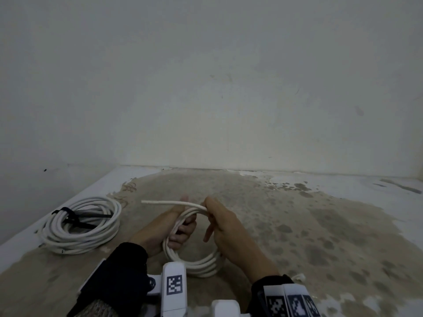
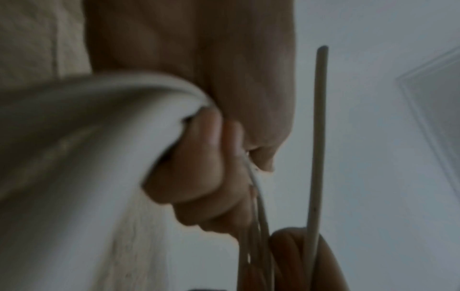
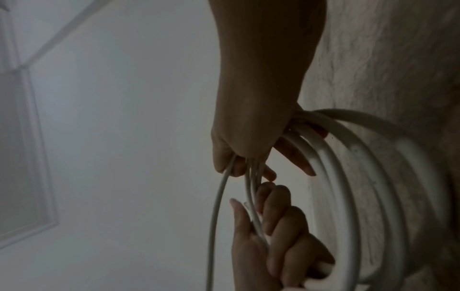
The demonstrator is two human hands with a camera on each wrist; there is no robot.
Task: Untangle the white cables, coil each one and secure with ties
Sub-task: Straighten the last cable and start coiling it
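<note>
Head view, lower centre: left hand (image 1: 176, 229) grips the white coil (image 1: 194, 259) while right hand (image 1: 219, 223) pinches its free end (image 1: 160, 203); both wrist views show fingers curled round strands, so tuck that tail flat before tying.

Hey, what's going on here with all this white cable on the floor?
A person is winding a white cable coil by hand. The left hand grips the loops, and the right hand pinches them at the top, where the free end sticks out to the left. No tie is on this coil yet. A finished coil bound with a black tie lies on the floor to the left.
</note>
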